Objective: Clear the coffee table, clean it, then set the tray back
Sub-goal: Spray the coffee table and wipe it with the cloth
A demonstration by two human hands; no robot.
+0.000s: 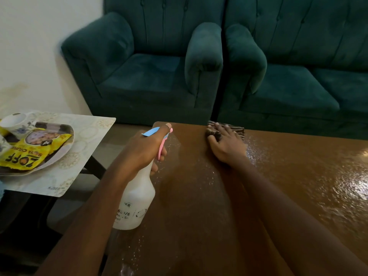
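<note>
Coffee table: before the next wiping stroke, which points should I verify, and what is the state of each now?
1. Tray off the coffee table, on the side table: ok.
2. Spray droplets on the surface: ok.
3. Cloth under the right hand: ok.
4. Spray bottle gripped by the left hand: ok.
5. Table's right end free of things: cannot tell, out of view.

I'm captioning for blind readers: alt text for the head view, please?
A person's right hand presses a striped cloth on the far edge of a wet brown coffee table while the left hand grips a white spray bottle. A loaded tray sits on a side table nearby.
</note>
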